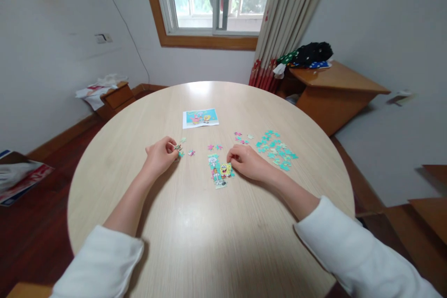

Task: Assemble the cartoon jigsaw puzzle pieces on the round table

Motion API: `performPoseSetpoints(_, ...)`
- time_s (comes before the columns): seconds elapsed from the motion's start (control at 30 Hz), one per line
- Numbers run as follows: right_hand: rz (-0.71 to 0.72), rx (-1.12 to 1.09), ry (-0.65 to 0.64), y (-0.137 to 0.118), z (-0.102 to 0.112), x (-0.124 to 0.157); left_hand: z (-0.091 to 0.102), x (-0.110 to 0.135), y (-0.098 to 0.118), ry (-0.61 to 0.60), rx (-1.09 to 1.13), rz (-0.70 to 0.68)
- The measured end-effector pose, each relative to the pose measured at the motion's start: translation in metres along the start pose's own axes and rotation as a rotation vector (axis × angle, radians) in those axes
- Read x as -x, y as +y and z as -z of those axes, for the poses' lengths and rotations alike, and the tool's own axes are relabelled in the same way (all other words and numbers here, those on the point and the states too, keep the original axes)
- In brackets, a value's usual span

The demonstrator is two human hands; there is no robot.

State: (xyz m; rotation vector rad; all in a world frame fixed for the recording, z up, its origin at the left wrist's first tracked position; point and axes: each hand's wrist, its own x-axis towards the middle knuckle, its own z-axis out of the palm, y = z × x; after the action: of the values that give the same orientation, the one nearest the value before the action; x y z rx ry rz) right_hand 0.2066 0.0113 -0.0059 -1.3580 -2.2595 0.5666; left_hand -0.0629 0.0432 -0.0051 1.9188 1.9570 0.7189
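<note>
My left hand (162,154) pinches a small jigsaw puzzle piece (178,147) just above the table, left of centre. Beside it lie a few loose pieces, one of them a pink and white piece (192,152). In the middle sits a joined part of the puzzle (216,172), showing a tall pale-green cartoon figure and a yellow square one. My right hand (246,162) rests at the upper right edge of that part, its fingers curled together; whatever is between the fingertips is hidden. Two pieces, one a pink piece (210,147), lie just above the joined part.
A printed reference picture (200,118) lies farther back on the round wooden table (188,242). Many turquoise pieces (275,149) are spread to the right, with a few pink pieces (238,139) nearer the middle. A wooden desk (335,79) bearing cloths stands beyond the table.
</note>
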Motion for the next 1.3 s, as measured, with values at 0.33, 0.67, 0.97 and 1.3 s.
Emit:
performPoseSetpoints(0.33,0.002,-0.037,0.042,-0.002,0.001,0.002,-0.006,0.012,0.017,-0.273,0.701,-0.021)
performPoseSetpoints(0.67,0.02,-0.212,0.109,-0.017,-0.002,0.005,-0.012,0.025,0.035,-0.499,0.871,0.023)
performPoseSetpoints(0.97,0.025,-0.344,0.083,-0.032,-0.007,0.01,-0.013,0.034,0.045,-0.602,0.944,0.043)
performPoseSetpoints(1.3,0.022,-0.343,0.058,-0.033,-0.006,0.01,-0.021,0.037,0.044,-0.714,0.94,-0.064)
